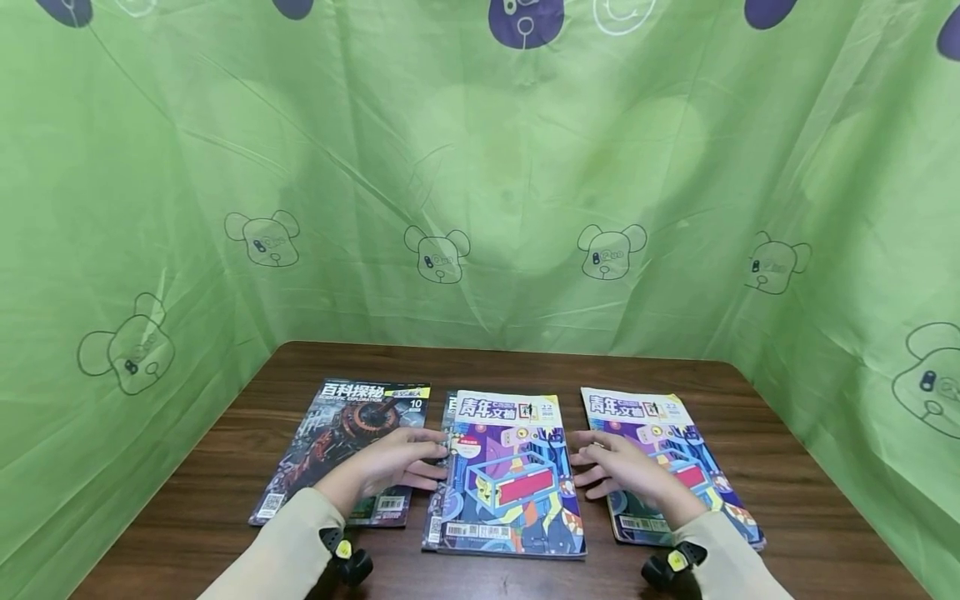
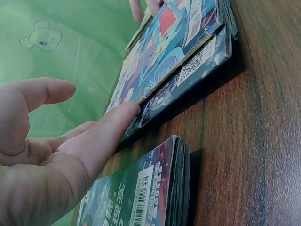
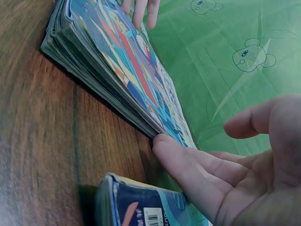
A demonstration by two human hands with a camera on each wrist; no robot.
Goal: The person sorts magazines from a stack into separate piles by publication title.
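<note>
A purple illustrated magazine (image 1: 513,529) lies on top of a middle pile, its cover facing up. Beneath it, a darker magazine (image 2: 197,68) juts out along the left side. My left hand (image 1: 393,460) is at that left side, fingertips right at the pile's edge, palm over a dark-covered magazine (image 1: 352,417). On the opposite side, my right hand (image 1: 626,468) has its fingers extended at the pile's right edge, above another purple magazine (image 1: 630,408). In both wrist views the fingers are nearly straight, with each thumb held apart.
All the magazines rest on a dark wooden table (image 1: 495,367). A green curtain (image 1: 525,308) printed with bear heads hangs behind the table and along both sides. Narrow strips of wood separate the middle pile from its neighbours.
</note>
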